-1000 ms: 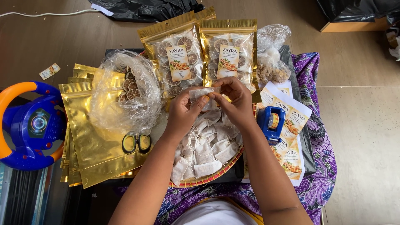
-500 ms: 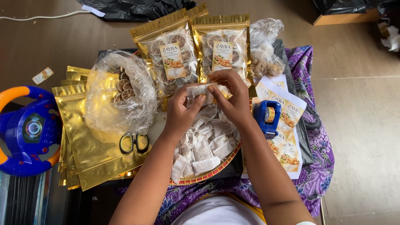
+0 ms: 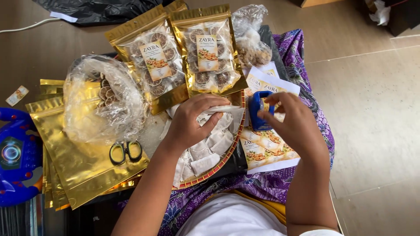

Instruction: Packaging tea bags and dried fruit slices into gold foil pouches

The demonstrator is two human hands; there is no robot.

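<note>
My left hand (image 3: 192, 122) pinches a small white paper sachet (image 3: 221, 109) above a round woven tray (image 3: 227, 155) heaped with several more white sachets. My right hand (image 3: 293, 124) has its fingers at a blue tape dispenser (image 3: 257, 110), which stands on a sheet of printed labels (image 3: 267, 150) to the right of the tray. Two filled gold pouches with clear windows showing dried slices (image 3: 153, 61) (image 3: 209, 52) lie just beyond the tray.
A stack of empty gold pouches (image 3: 74, 161) lies at the left under a clear plastic bag of dried slices (image 3: 105, 100) and black-handled scissors (image 3: 125, 151). A blue toy steering wheel (image 3: 15, 157) sits at far left. Purple patterned cloth (image 3: 302, 57) covers my lap.
Both hands held the sachet together before. My right hand has let go and moved right to the blue tape dispenser; my left hand keeps the sachet.
</note>
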